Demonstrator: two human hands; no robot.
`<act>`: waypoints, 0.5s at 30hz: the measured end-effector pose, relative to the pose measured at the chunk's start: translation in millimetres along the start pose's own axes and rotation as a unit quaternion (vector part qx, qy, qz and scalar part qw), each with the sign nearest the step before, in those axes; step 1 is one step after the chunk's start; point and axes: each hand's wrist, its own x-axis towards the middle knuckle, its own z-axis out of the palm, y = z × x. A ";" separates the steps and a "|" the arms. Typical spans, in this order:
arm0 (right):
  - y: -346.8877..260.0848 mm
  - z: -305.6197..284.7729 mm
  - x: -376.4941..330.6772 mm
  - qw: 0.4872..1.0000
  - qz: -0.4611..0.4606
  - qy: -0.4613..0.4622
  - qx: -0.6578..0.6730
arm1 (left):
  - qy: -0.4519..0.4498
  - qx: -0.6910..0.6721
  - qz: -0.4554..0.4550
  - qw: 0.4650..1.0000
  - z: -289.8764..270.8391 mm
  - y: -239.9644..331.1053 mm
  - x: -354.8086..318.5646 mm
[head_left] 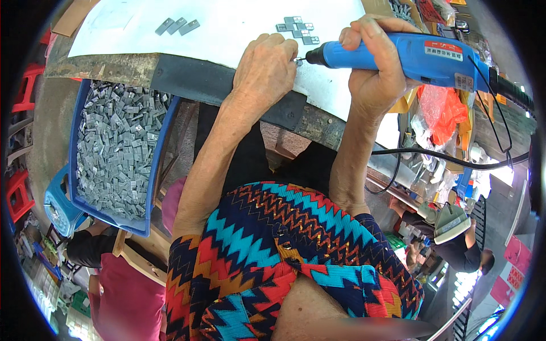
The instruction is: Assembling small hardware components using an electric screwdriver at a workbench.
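Now left hand (266,65) pinches tiny stiff metal piece (297,59) by its edges; right hand (372,59) clenched round blue rotary tool (409,57), w/ bit touching it.

White sheet (227,28): your hands may pass over its bare middle; grey parts (177,26) lie left, another cluster (297,28) beside your fingers.
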 end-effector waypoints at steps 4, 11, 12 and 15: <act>0.7 -0.7 1.6 1.000 0.004 -0.024 -0.003 | -0.002 0.005 0.000 1.000 -0.3 -1.0 -0.2; -2.0 -2.5 2.1 0.998 -0.020 -0.032 -0.059 | -0.001 -0.016 0.003 1.000 2.8 4.6 3.9; 0.0 0.8 0.0 0.998 -0.016 -0.034 -0.055 | -0.001 -0.012 -0.001 1.000 2.0 2.9 1.8; 3.7 8.4 -3.3 0.999 -0.002 -0.039 -0.035 | -0.015 -0.029 -0.038 0.999 1.8 -0.8 -2.2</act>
